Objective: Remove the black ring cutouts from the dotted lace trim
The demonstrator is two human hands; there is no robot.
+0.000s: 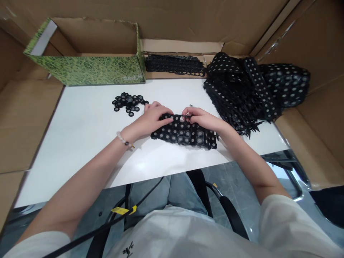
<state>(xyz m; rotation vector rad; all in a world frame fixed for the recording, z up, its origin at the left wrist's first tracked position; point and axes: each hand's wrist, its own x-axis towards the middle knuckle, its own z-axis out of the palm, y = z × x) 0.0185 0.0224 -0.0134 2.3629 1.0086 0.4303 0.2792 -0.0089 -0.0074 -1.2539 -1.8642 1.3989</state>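
A black sheet with rows of pale round dots [178, 136] lies on the white table in front of me. Several larger grey-centred discs sit on its lower right part. My left hand [157, 115] grips the sheet's upper left edge, its thumb lying over the top. At the upper edge, right of the middle, my right hand [201, 118] has its thumb and fingers pinched together. What lies in that pinch is too small to make out. Just left of my left hand is a loose pile of small black ring-edged discs [129, 100].
A green patterned open box [102, 70] stands at the back left. Beside it lies a stack of black perforated strips [174, 65]. A heap of black dotted sheets [242, 89] fills the right side. Cardboard walls [182, 21] enclose the white table [80, 143]. A black cable [107, 225] crosses my lap.
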